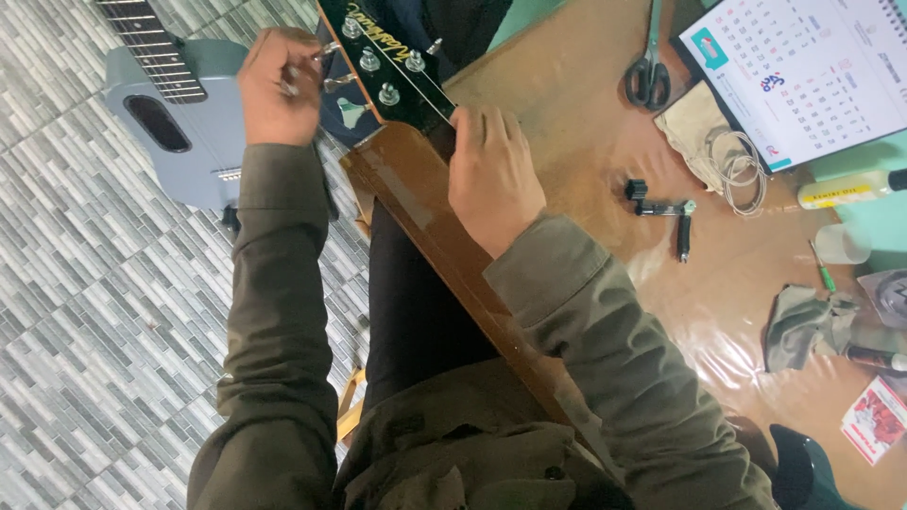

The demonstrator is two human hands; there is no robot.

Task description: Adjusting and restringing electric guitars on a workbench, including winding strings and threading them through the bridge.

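A view from above of a person in an olive jacket sitting at a brown table (586,142), working on a guitar headstock (383,61).

The headstock is black with chrome tuning pegs along both edges. It juts past the table's edge, near the top middle of the view, and the neck runs off from it to the right, under the right hand.

The left hand (276,87) is at the headstock's left edge. Its fingers are curled tight, pinching one of the pegs (326,49) between fingertips and thumb.

The right hand (491,175) rests where the headstock meets the neck. Its fingers are bent and close together, pressing down on the strings there; whether it grips around the neck cannot be told.

On the tiled floor to the left lies a grey-blue guitar (179,113), just beside the left hand in the view.

On the table, well apart from the hands, are scissors (648,76), a desk calendar (803,71), a coil of string (742,170), a black string winder (661,208), a grey cloth (803,326), a small green screwdriver (825,274) and a red and white packet (877,418).
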